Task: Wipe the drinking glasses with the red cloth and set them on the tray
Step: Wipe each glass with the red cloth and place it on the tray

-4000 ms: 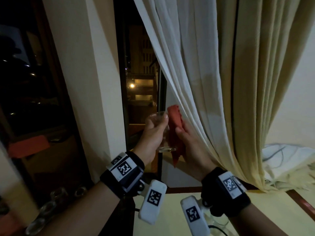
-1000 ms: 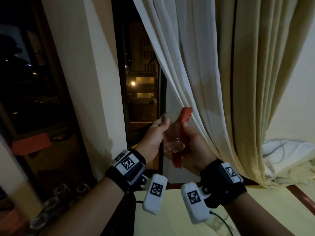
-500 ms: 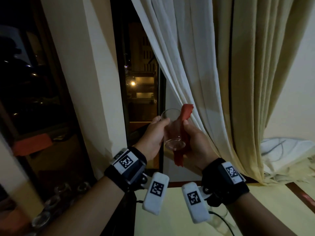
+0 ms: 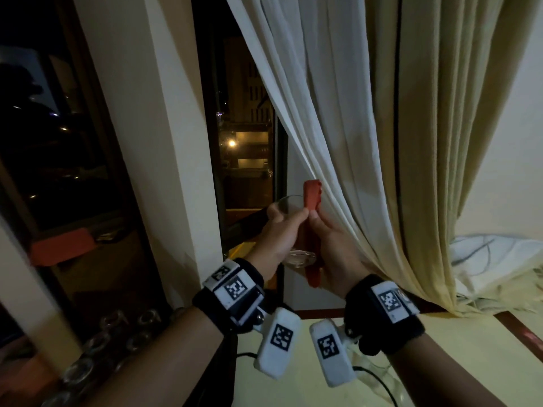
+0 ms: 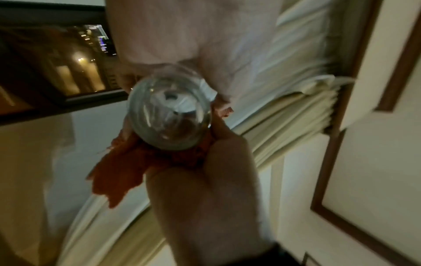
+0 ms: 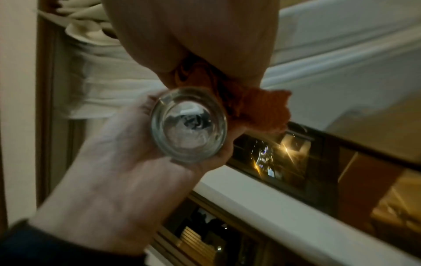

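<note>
Glass [image 4: 289,227]: smooth, breakable, likely slippery; left hand [image 4: 274,236] wraps its wall.
Cloth [image 4: 312,198]: soft red cloth, pinched against the glass by right hand [image 4: 332,248].

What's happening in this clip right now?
A person stands by a curtained window, wiping a drinking glass. The left hand grips the glass, held up in front of them, while the right hand presses the red cloth against its side. More glasses stand in the dim lower left. This glass is not yet set down; no tray is clearly visible.
</note>
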The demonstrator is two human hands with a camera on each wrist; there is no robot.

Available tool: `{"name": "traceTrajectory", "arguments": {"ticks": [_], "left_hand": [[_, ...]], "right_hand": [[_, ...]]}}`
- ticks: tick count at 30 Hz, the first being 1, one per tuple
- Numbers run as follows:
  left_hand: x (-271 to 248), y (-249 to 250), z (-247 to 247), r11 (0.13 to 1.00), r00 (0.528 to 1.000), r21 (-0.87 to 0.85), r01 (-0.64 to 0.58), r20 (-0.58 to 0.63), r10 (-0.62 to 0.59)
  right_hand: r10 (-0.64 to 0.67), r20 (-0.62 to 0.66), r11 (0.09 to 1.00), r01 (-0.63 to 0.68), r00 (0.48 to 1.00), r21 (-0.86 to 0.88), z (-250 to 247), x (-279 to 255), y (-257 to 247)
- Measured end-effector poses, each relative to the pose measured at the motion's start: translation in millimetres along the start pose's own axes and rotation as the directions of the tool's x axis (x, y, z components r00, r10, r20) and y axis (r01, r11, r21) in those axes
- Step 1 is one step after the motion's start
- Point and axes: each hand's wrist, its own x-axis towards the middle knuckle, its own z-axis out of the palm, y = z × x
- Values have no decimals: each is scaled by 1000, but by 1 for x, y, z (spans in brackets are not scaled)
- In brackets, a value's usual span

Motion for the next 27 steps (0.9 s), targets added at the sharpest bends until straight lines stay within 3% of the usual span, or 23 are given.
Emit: {"name": "traceTrajectory", "arguments": {"ticks": [3,7,12,16,21,25,27], "left_hand": [[-2,-1,3,996,998,70,-63,-25,65],[1,3,-4,992,996,-111,53,80,-44],[3,1,-1,1000,999,19,23,29,-23],[4,-1,1,1000,999,11,-27,27,27],[5,-1,-6,994,989,-106,35,149,-19],[4,1,0,996,997,-79,40,64,-35],[4,0,2,998,999,-52,28,26,-27]], "right_hand": [[36,12,998,-37,999,43,-1,-3,1],[129,49,969,-136,990,207,-12,-2,-1],[79,31,988,-82,996,134,-10,-1,2],[77,47,980,-84,996,179,-10,-3,2],[146,76,944,-162,986,287,-16,-1,2],[52,39,988,-57,998,146,-13,3,7],[35,39,987,-40,999,159,-10,2,6]]}}
